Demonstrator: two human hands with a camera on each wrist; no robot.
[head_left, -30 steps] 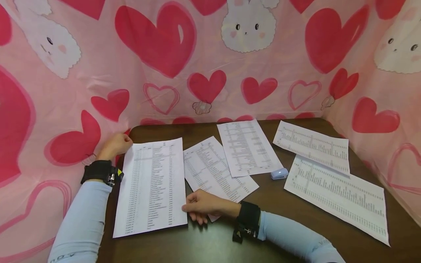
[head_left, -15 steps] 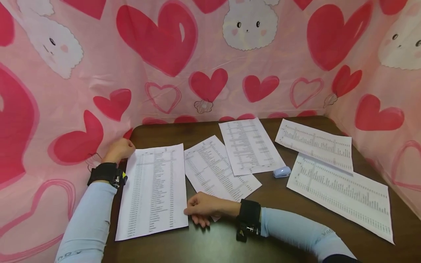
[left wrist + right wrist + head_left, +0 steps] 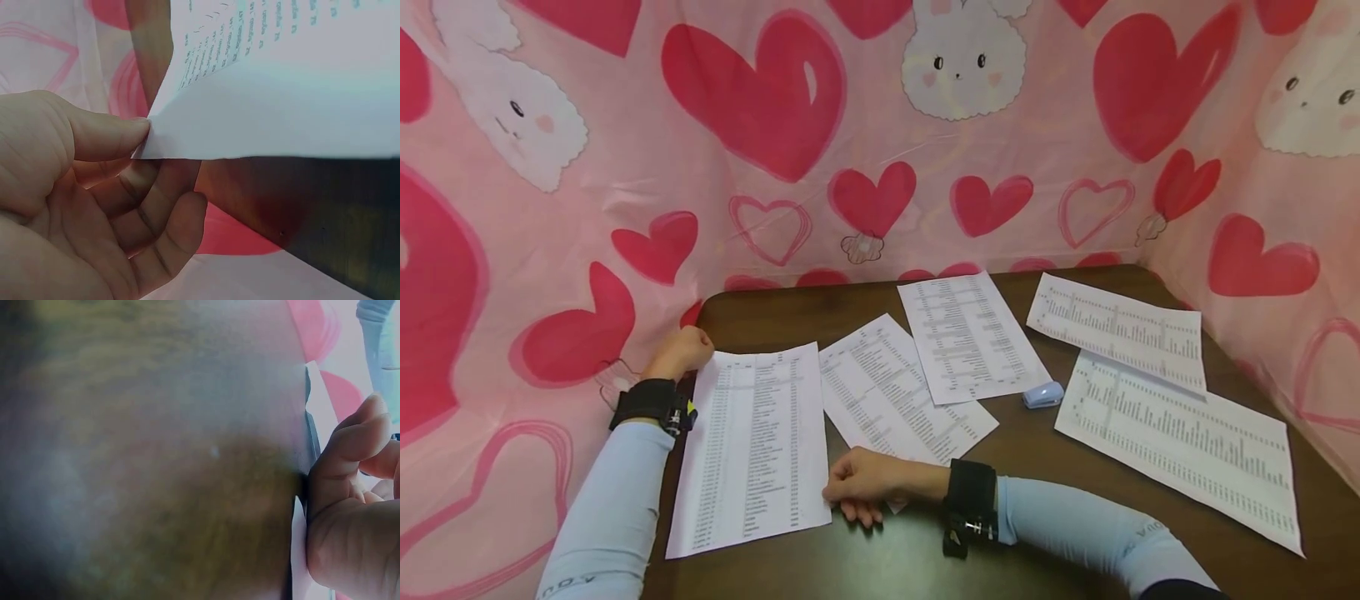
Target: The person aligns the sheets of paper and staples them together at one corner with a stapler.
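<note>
A printed sheet of paper (image 3: 752, 450) spans the left part of the table between both hands. My left hand (image 3: 683, 350) pinches its far left corner; in the left wrist view the thumb lies over the corner of the paper (image 3: 250, 125) with curled fingers beneath. At the sheet's near right edge, my right hand (image 3: 861, 482) pinches the paper between thumb and curled fingers. In the right wrist view the right hand (image 3: 356, 506) shows at the right side, and only slivers of paper are visible.
Beside the held sheet lies a tilted printed sheet (image 3: 887, 392), partly under another sheet (image 3: 973, 342). A small light-blue stapler (image 3: 1043, 395) sits right of them. Two overlapping sheets, an upper (image 3: 1120, 325) and a lower (image 3: 1180, 450), lie on the right of the brown table (image 3: 760, 312).
My left hand has come slightly nearer and to the right, and the far edge of the held sheet has moved nearer with it. The right hand stays at almost the same place.
</note>
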